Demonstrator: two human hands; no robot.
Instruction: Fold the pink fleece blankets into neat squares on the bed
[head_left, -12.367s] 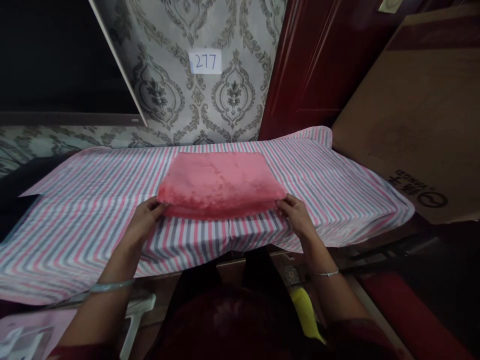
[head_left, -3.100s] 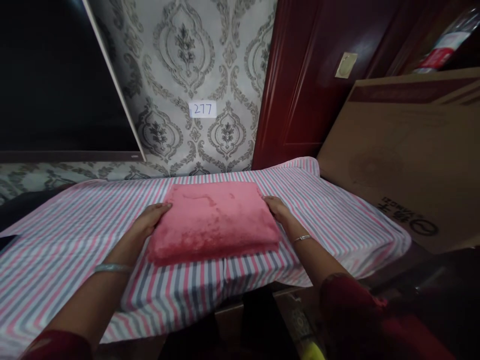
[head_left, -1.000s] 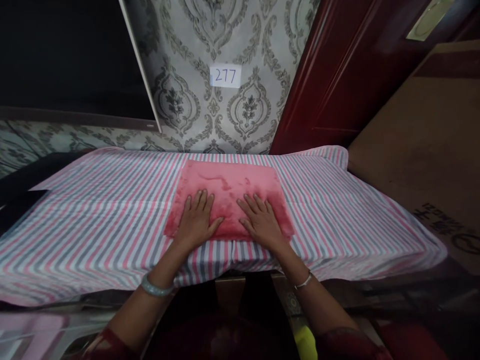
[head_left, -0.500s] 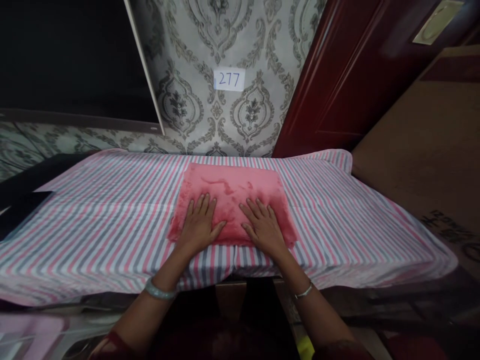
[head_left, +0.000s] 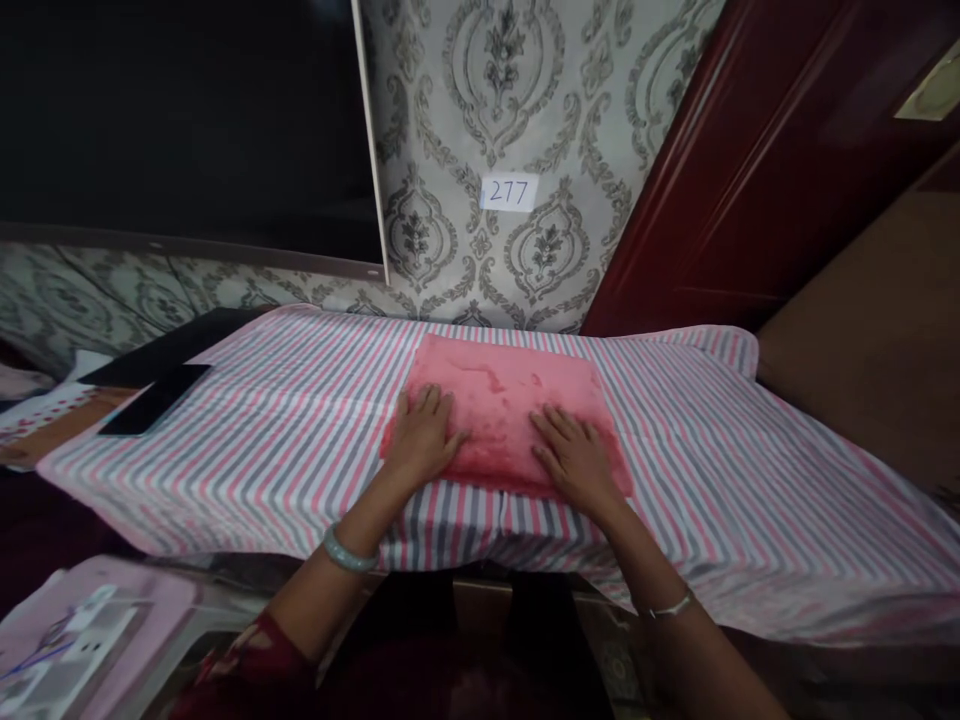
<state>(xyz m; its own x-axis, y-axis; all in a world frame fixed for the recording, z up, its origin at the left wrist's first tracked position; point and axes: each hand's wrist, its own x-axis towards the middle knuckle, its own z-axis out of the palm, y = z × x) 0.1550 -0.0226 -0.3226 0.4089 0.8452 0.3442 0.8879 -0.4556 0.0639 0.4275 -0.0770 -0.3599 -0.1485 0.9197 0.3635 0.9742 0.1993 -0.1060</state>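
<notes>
A folded pink fleece cloth (head_left: pixel 501 388) lies flat on a table covered with a pink, grey and white striped sheet (head_left: pixel 285 430). My left hand (head_left: pixel 422 443) rests palm down on the cloth's near left corner, fingers stretched out. My right hand (head_left: pixel 576 456) lies flat on the near right part, fingers spread. Neither hand holds anything. A pale bangle circles my left wrist and a thin bracelet my right.
Patterned wallpaper with a paper label reading 277 (head_left: pixel 509 192) stands behind the table. A dark screen (head_left: pixel 180 120) fills the upper left, a dark red door (head_left: pixel 750 170) the right. A black flat object (head_left: pixel 154 398) lies at the table's left end, a cardboard box (head_left: pixel 885 340) at the right.
Earlier my hands gripped the cloth's sides; in the last second they have stayed flat on its near edge. The view has swung left, so cloth and hands sit further right in the picture.
</notes>
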